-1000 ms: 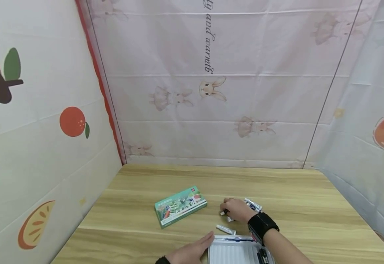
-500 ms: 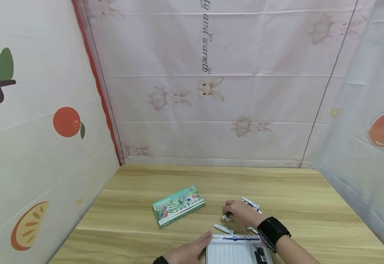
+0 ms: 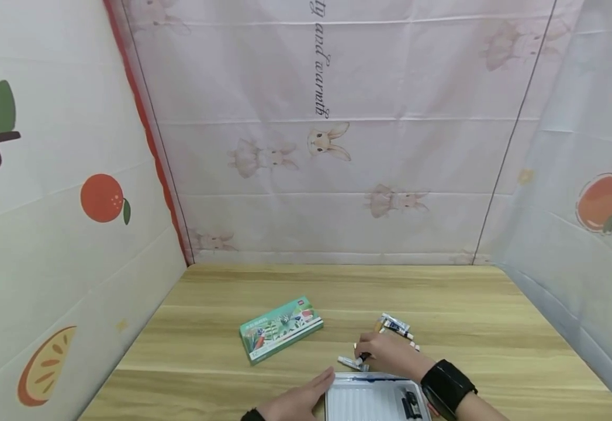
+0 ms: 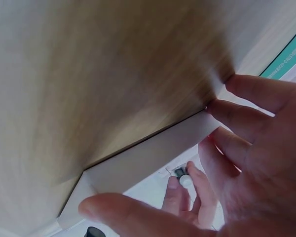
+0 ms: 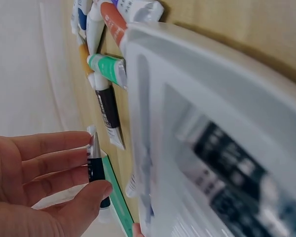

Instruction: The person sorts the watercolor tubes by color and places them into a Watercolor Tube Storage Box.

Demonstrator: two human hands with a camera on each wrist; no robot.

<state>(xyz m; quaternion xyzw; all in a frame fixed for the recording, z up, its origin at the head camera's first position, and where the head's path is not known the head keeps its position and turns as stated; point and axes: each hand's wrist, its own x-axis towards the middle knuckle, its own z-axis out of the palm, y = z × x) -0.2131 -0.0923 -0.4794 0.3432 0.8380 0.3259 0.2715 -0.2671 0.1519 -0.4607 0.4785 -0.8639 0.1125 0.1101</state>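
My right hand (image 3: 390, 355) pinches a small paint tube (image 5: 95, 168) with a dark label and white cap between thumb and fingertips, just above the far edge of the white ribbed tray (image 3: 360, 403). Two black-labelled paint tubes (image 3: 412, 405) lie side by side at the tray's right end. A thin blue stick (image 3: 379, 379) lies along its far side. My left hand (image 3: 297, 400) touches the tray's left side, its fingers nearly straight against the outer wall (image 4: 153, 150). Another tube (image 3: 349, 362) lies on the table beyond the tray.
Several loose paint tubes (image 3: 396, 324) lie in a cluster behind my right hand, among them a green-labelled tube (image 5: 107, 66) and a black-labelled tube (image 5: 108, 108). A green printed box (image 3: 281, 329) lies left of them on the wooden table (image 3: 206, 362). Printed cloth (image 3: 284, 222) hangs behind.
My right hand has moved nearer the tray, bringing the dark paint tube away from the cluster and uncovering more loose tubes. The left hand stays at the tray's side. The head view has shifted slightly.
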